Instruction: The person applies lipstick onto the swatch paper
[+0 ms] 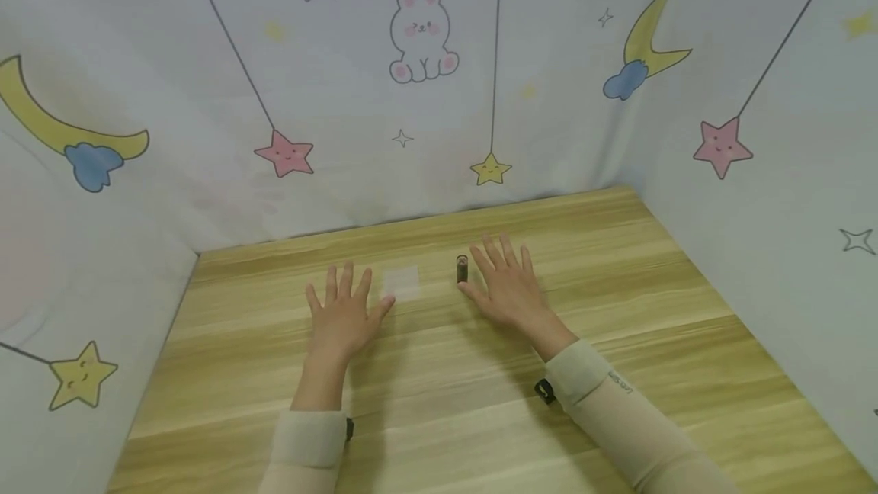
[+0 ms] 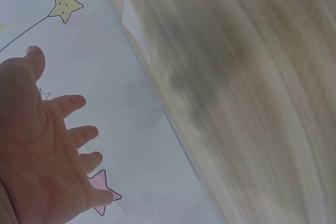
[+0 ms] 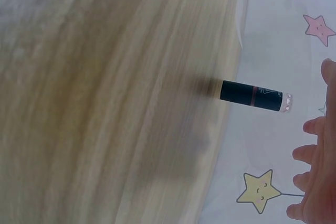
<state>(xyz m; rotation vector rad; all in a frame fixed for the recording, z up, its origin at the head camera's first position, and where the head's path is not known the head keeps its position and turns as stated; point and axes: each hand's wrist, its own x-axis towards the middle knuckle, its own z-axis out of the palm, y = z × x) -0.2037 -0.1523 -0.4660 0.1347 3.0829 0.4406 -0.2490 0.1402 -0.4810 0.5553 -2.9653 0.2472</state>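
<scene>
Patterned wall [image 1: 357, 97] at the far side, wooden table [image 1: 439, 425] before it, left hand [image 1: 341, 322] and right hand [image 1: 513, 296] hovered with fingers spread and released, white paper [image 1: 403, 282] lay beside the left hand, dark tube [image 1: 463, 271] stood upright just left of the right hand

- You face a wood-grain tabletop [image 1: 439, 425], striped yellow and brown.
- Pale walls [image 1: 199, 97] meet its far and side edges.
- On them you see a printed rabbit [image 1: 423, 33], stars [image 1: 722, 145] and crescent moons [image 1: 638, 38].
</scene>
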